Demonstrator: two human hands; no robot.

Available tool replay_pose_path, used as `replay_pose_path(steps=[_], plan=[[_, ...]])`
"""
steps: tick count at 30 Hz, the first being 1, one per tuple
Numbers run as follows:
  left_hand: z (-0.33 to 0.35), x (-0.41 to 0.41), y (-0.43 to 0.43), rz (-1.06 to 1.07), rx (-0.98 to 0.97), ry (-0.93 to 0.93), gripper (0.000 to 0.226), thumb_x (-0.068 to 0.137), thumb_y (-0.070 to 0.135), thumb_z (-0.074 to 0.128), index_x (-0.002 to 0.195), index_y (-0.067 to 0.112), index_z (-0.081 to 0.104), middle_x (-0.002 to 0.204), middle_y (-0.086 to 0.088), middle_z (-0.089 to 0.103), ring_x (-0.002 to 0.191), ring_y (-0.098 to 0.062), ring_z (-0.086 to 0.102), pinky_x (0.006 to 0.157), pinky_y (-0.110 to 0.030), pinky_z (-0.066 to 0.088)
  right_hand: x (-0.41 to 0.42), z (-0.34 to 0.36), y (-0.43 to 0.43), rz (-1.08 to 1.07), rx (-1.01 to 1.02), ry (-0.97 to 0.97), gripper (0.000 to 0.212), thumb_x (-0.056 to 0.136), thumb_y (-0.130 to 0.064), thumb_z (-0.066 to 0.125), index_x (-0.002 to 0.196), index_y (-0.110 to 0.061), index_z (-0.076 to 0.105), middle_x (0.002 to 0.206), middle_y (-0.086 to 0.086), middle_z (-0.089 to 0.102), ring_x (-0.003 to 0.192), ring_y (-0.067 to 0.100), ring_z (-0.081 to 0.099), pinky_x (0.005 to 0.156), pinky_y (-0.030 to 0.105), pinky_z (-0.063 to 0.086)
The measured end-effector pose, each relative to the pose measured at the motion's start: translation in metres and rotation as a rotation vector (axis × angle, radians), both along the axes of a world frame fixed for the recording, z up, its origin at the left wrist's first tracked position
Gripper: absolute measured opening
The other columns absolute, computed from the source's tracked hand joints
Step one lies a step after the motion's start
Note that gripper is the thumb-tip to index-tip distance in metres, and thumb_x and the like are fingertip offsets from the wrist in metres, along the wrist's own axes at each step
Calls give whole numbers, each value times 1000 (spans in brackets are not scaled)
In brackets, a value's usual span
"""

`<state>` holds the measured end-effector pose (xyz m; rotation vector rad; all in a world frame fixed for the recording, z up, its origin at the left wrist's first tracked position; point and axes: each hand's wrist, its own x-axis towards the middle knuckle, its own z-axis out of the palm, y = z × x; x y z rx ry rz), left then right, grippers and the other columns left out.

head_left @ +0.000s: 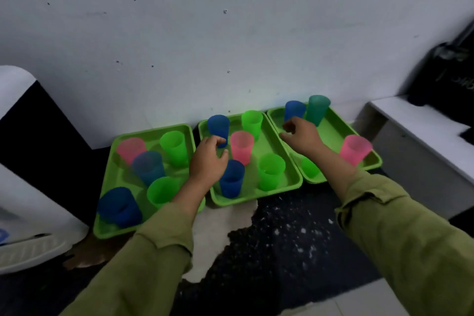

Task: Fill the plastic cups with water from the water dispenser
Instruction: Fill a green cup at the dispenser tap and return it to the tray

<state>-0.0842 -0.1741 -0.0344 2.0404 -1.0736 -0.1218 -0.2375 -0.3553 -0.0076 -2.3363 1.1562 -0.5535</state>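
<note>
Three green trays of plastic cups lie side by side on the floor against the white wall. The left hand (209,159) hovers over the middle tray (256,199), fingers loosely curled and apart, tips by the far-left blue cup (218,126); I cannot tell whether they touch it. The right hand (300,136), fingers curled and holding nothing, hangs over the right tray (331,133) near the far blue cup (295,110). The water dispenser (30,213) stands at the left.

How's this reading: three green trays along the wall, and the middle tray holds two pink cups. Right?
No: the head view shows one pink cup in the middle tray, not two. The rest stands.
</note>
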Motion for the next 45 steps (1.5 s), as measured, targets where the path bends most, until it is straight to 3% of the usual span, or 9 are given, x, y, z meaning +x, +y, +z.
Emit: replay_pose_path(steps=[6, 11, 15, 20, 24, 33, 40, 45], plan=[[-3, -31, -14, -52, 50, -64, 29, 87, 17, 60, 114, 8, 58, 117, -10, 58, 108, -24, 55, 93, -34, 44, -59, -28, -20, -1, -27, 265, 63, 82, -28, 68, 134, -4, 42, 133, 21, 47, 123, 36, 44, 104, 39, 36], [-9, -49, -30, -62, 136, -77, 33, 90, 26, 56, 121, 14, 55, 125, -6, 54, 115, -22, 51, 95, -34, 43, -71, -53, -37, 33, 2, 356, 78, 84, -39, 65, 144, -7, 26, 148, 25, 27, 140, 35, 23, 115, 39, 21], [-12, -61, -39, -54, 137, -78, 38, 89, 29, 58, 124, 16, 52, 128, -4, 52, 115, -21, 51, 96, -35, 44, -70, -69, -48, 16, 62, 322, 77, 85, -36, 64, 146, -10, 23, 151, 23, 20, 140, 36, 20, 115, 40, 22], [-16, -74, -51, -34, 132, -94, 37, 88, 30, 59, 123, 19, 52, 125, -1, 53, 113, -17, 50, 86, -26, 40, -71, -76, -65, -8, -10, 292, 71, 83, -32, 66, 142, -11, 31, 139, 22, 37, 128, 36, 32, 105, 38, 29], [-16, -83, -58, -50, 126, -93, 36, 88, 27, 60, 122, 16, 53, 125, -3, 53, 116, -19, 48, 92, -33, 44, -72, -72, -70, -2, -10, 255, 69, 80, -35, 69, 136, -10, 38, 129, 20, 46, 120, 36, 38, 98, 37, 33], [4, -93, -67, -139, 182, -151, 53, 83, 30, 66, 131, 17, 45, 134, -4, 48, 125, -20, 43, 102, -32, 39, -50, 4, -58, 72, -113, 44, 70, 75, -35, 74, 131, -9, 41, 126, 20, 48, 116, 35, 42, 96, 37, 32], [32, -78, -67, -71, 71, -30, 83, 73, 31, 77, 140, 8, 34, 142, -9, 41, 132, -21, 37, 108, -27, 28, -16, 55, -11, 240, -69, -135, 74, 70, -40, 77, 130, -11, 44, 126, 15, 51, 118, 29, 47, 98, 35, 38], [37, -48, -34, -18, -55, 44, 79, 70, 30, 81, 133, 7, 40, 131, -10, 50, 122, -21, 45, 99, -23, 35, 18, 64, 40, 293, -45, -190, 72, 69, -45, 77, 126, -12, 47, 122, 11, 55, 115, 26, 50, 96, 36, 42]])
